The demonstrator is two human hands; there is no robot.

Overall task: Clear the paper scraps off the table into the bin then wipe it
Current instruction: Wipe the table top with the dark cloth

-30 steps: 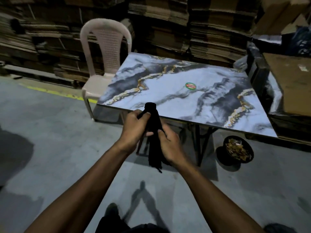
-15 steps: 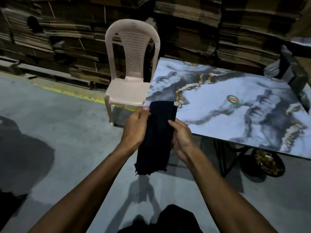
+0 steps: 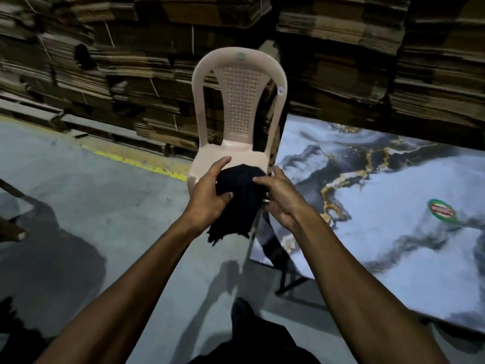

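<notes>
Stacked cardboard (image 3: 341, 61) lines the back wall behind a plastic chair (image 3: 237, 119). Left hand (image 3: 210, 195) and right hand (image 3: 280, 198) together grip a dark cloth (image 3: 236, 206) beside the marble-patterned table (image 3: 393, 206), seemingly scrap-free. Wiping appears next: carry the cloth onto it.

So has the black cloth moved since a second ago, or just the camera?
Yes. The black cloth, held in the left hand and right hand, was in front of the table's near edge; now it is over the plastic chair's seat, left of the table.
</notes>
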